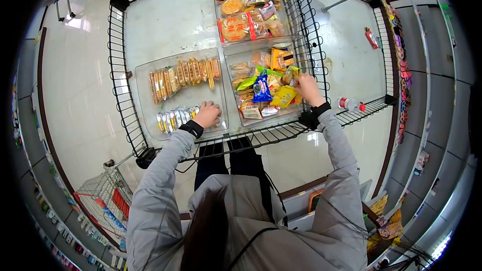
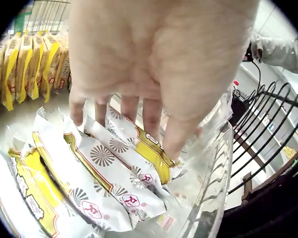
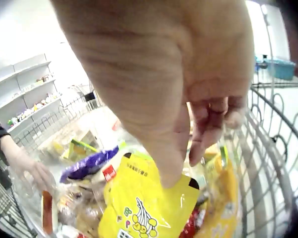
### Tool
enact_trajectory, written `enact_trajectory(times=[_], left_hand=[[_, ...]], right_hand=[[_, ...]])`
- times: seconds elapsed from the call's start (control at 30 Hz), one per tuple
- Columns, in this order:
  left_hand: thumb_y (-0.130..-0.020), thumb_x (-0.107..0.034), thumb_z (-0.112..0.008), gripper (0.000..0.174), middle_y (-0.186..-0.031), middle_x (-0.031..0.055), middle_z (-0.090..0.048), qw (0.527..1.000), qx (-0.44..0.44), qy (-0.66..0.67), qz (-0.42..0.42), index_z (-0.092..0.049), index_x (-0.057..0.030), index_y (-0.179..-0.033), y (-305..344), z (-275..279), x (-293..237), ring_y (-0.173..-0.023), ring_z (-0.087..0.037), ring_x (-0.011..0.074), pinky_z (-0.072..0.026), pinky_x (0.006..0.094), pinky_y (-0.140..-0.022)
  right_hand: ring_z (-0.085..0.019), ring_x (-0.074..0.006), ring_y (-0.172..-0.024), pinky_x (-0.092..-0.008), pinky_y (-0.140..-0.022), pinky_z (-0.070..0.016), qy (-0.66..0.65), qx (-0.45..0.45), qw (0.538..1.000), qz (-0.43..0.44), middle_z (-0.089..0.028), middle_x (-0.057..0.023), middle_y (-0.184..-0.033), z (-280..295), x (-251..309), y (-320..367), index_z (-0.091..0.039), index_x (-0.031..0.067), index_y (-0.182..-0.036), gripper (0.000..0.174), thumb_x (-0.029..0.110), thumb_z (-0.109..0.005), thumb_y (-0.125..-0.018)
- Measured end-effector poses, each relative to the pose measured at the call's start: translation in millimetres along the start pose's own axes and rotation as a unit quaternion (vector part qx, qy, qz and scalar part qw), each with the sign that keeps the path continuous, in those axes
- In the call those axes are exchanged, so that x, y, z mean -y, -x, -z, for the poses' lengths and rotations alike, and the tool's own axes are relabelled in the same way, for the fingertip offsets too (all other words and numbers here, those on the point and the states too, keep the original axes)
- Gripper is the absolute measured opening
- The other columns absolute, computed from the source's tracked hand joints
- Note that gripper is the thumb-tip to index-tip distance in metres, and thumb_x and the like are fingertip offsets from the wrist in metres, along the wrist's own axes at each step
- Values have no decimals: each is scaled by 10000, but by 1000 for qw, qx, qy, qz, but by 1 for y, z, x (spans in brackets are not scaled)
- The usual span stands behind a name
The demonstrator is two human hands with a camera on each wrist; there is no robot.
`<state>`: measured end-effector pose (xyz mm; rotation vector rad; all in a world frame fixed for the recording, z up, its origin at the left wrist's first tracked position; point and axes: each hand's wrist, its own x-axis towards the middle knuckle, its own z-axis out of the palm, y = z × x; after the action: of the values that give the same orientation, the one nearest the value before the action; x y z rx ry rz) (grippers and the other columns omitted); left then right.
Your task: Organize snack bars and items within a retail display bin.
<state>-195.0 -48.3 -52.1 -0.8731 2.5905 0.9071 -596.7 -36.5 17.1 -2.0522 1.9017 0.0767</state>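
At the near end of the left clear bin, my left hand rests over a row of white-and-yellow wrapped packs. The left wrist view has this hand with its fingers spread down among the upper ends of the packs, its thumb beside the rightmost one. My right hand reaches over the right side of a bin of mixed snacks, beside a yellow packet. Seen from the right wrist, that hand's thumb overlaps the yellow packet; its other fingers hang bent above the bin, nothing visibly gripped.
Upright biscuit packs fill the far part of the left bin. Behind the mixed snacks, another bin holds larger packets. Black wire rails surround the table. To the right lie a red packet and a bottle.
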Motion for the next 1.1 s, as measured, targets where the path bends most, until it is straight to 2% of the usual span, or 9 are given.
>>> enact_trajectory(times=[0.23, 0.4, 0.5, 0.53, 0.63, 0.73, 0.8, 1.0, 1.1], left_hand=[[-693, -198, -655, 201, -979, 42, -556, 1000, -5, 12, 2, -617, -96, -863, 1, 0, -2, -1045, -451, 264, -337, 448, -896], [-683, -211, -659, 219, -983, 34, -560, 1000, -1, 9, 16, -615, -99, -866, 1, 1, -3, -1047, -456, 255, -321, 457, -906], [-677, -216, -663, 223, -991, 30, -564, 1000, -8, 4, 16, -617, -103, -864, 0, -7, 1, -1052, -457, 250, -314, 456, -912], [-677, -216, -663, 223, -991, 30, -564, 1000, -8, 5, 16, -617, -103, -864, 0, -8, 2, -1052, -457, 250, -314, 456, -912], [-663, -188, -665, 212, -960, 46, -554, 999, -22, 36, 17, -633, -101, -853, 2, -10, 1, -1066, -451, 276, -297, 529, -947], [-681, -193, -661, 221, -996, 30, -565, 999, -25, 6, 18, -618, -99, -876, 1, -3, -3, -1062, -454, 253, -310, 436, -922], [-686, -176, -663, 219, -999, 33, -561, 1000, -8, 17, 18, -618, -96, -885, 2, 0, -4, -1066, -450, 255, -310, 430, -922], [-691, -170, -659, 213, -997, 32, -552, 999, -6, 31, 19, -616, -95, -885, 2, 0, -3, -1068, -447, 246, -314, 425, -913], [-687, -174, -654, 208, -996, 30, -550, 999, -19, 32, 12, -615, -96, -877, 2, -5, 1, -1064, -448, 241, -316, 424, -906]], right_hand=[[-517, -310, -845, -390, -749, -429, -114, -116, 977, 141, -532, -126, -848, 83, 49, -43, -546, 22, -824, 149, 47, -626, -701], [-519, -329, -906, -385, -779, -429, -188, -188, 949, 172, -541, -140, -902, 82, 49, -75, -524, 12, -923, 223, 74, -632, -738], [-527, -348, -967, -392, -801, -435, -230, -243, 942, 34, -567, -178, -1029, 77, 27, -61, -500, -4, -988, 274, 83, -624, -761], [-554, -359, -904, -409, -755, -452, -187, -231, 955, -5, -590, -204, -954, 73, 16, -49, -527, -5, -948, 224, 85, -615, -762], [-586, -376, -768, -434, -678, -473, -178, -99, 974, -96, -606, -213, -793, 40, 3, -10, -577, -23, -836, 154, 106, -610, -758], [-600, -389, -788, -450, -718, -484, -151, 60, 970, -181, -616, -233, -818, -11, 11, 13, -602, -36, -831, 170, 102, -607, -732], [-631, -354, -632, -416, -612, -516, -155, 133, 962, -182, -630, -222, -783, -31, 29, 24, -620, -16, -861, 197, 127, -599, -728], [-613, -349, -902, -421, -781, -483, -207, 28, 910, -358, -624, -231, -928, -91, 50, 22, -485, -13, -1087, 451, 184, -648, -715], [-631, -334, -838, -392, -726, -492, -228, 17, 914, -334, -642, -211, -841, -114, 36, 23, -591, -16, -972, 376, 196, -695, -680]])
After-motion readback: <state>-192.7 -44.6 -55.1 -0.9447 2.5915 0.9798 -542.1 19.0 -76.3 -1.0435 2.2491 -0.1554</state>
